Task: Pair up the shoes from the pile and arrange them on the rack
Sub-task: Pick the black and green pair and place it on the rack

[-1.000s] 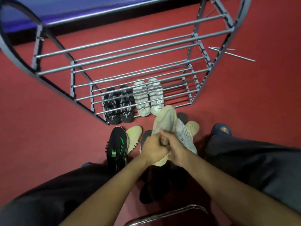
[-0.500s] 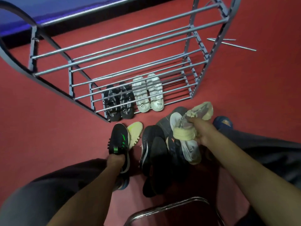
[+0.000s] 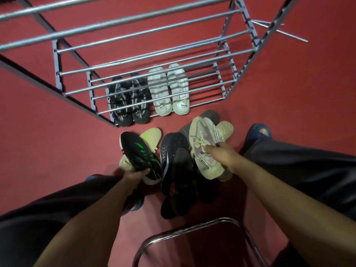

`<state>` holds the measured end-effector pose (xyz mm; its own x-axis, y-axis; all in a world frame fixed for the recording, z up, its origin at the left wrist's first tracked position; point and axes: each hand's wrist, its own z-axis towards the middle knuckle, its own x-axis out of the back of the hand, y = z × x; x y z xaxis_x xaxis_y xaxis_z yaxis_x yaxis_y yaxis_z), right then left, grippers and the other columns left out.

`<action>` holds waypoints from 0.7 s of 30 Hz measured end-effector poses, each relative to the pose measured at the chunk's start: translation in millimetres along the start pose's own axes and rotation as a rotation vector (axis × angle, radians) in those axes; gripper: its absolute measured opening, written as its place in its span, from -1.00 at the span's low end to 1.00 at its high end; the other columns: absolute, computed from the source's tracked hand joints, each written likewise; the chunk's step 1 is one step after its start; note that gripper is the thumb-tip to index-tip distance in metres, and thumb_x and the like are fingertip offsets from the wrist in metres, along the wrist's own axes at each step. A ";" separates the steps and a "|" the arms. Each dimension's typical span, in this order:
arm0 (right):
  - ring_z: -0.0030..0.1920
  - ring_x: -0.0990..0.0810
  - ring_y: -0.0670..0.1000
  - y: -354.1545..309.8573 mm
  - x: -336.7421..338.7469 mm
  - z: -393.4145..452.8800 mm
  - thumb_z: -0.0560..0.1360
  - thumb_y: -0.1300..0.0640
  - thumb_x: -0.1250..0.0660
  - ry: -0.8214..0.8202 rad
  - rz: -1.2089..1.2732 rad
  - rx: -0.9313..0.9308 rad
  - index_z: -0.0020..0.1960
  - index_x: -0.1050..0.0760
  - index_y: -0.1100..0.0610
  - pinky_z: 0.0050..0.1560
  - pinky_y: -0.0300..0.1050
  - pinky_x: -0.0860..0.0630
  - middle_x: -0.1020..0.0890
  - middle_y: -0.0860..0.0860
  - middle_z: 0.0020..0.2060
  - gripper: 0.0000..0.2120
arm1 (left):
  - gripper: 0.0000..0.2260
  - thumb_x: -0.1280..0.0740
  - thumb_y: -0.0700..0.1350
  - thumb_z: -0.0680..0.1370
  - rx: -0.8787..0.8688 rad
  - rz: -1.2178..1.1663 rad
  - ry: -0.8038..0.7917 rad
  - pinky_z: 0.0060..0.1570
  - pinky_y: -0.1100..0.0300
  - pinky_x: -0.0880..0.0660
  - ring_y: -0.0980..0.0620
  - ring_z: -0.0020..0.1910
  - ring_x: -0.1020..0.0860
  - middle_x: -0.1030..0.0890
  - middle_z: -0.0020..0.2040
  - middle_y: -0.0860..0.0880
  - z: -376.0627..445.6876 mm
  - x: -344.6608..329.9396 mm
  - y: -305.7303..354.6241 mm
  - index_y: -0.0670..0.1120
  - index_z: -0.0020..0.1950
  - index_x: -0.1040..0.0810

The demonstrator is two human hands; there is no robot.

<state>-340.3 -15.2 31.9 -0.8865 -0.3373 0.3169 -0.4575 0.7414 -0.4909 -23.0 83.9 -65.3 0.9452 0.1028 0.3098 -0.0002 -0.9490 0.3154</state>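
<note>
A grey metal shoe rack (image 3: 227, 81) stands on the red floor. On its lowest shelf sit a black pair (image 3: 130, 101) and a white pair (image 3: 170, 89). In front of it lies the pile: dark shoes (image 3: 177, 164), a yellowish shoe (image 3: 152, 136) and a grey one (image 3: 209, 115). My left hand (image 3: 134, 178) grips the heel of a black shoe with green stripes (image 3: 139, 151), tilted up off the floor. My right hand (image 3: 223, 155) holds a cream knit shoe (image 3: 200, 137) above the pile, together with a second cream shoe (image 3: 224, 130) behind it.
My dark-trousered legs flank the pile, with a blue slipper (image 3: 259, 131) on the right foot. A chrome chair frame (image 3: 192, 231) curves just under my arms. Loose metal rods (image 3: 279, 32) lie on the floor right of the rack.
My left hand has closed on the black and green shoe and tipped it up. My right hand has brought the cream shoes back left over the pile. The view has moved closer.
</note>
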 end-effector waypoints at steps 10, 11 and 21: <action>0.24 -0.59 0.07 7.4 -29.8 -33.2 0.53 0.27 -0.31 -0.295 -0.065 0.129 0.27 -0.49 0.09 0.17 -0.04 -0.52 -0.61 0.06 0.20 -0.67 | -0.73 -0.26 -0.03 0.55 -0.190 -0.493 0.001 -0.13 0.13 -0.58 -0.09 -0.21 -0.64 -0.70 -0.33 -0.03 -102.0 -28.1 61.2 -0.10 -0.16 -0.71; 0.22 -0.59 0.05 3.6 -30.4 -35.2 0.53 0.14 -0.35 -0.286 -0.043 0.094 0.29 -0.47 0.05 0.08 -0.09 -0.51 -0.61 0.03 0.18 -0.66 | -0.65 -0.21 -0.07 0.59 -0.215 -0.507 -0.090 -0.26 0.22 -0.56 -0.03 -0.32 -0.63 -0.67 -0.42 0.01 -119.6 -32.8 64.4 -0.08 -0.29 -0.69; 0.19 -0.63 0.08 6.3 4.1 -42.8 0.41 -0.31 -0.40 -0.421 0.564 -0.019 0.28 -0.57 0.08 0.30 0.09 -0.48 -0.69 0.01 0.13 -0.40 | -0.71 -0.13 -0.15 0.52 -0.293 -0.178 -0.525 -0.13 0.17 -0.55 0.00 -0.16 -0.65 -0.70 -0.10 -0.09 -167.1 -96.8 78.0 -0.13 -0.03 -0.65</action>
<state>-343.8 12.9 64.8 -0.9415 -0.0917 -0.3243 0.0774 0.8777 -0.4729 -169.1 49.8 79.2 0.9733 0.0212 -0.2285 0.1531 -0.8020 0.5774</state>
